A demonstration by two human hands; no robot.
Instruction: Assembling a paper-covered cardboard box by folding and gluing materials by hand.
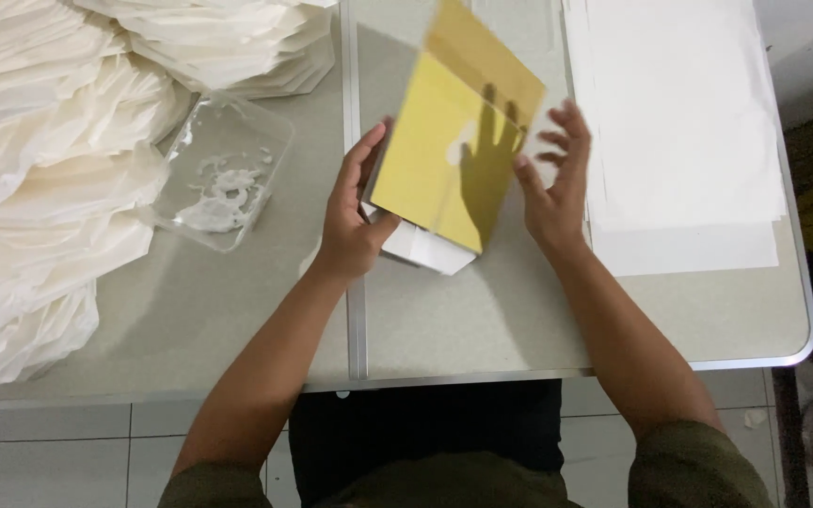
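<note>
Head view: left hand (352, 221) gripping one yellow square sheet (435, 165) over one white folded paper (422, 248); right hand (555, 183) fingers spread wide beside it.

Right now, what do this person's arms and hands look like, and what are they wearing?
Both forearms are bare. Olive-green sleeves show only at the frame's bottom, above the elbows. The left hand and right hand wear no gloves; no rings, watch or bracelets are visible.

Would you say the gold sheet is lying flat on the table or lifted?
Lifted: the gold sheet tilts up off the table, its left edge gripped by the left hand, the right hand's shadow on it.
</note>
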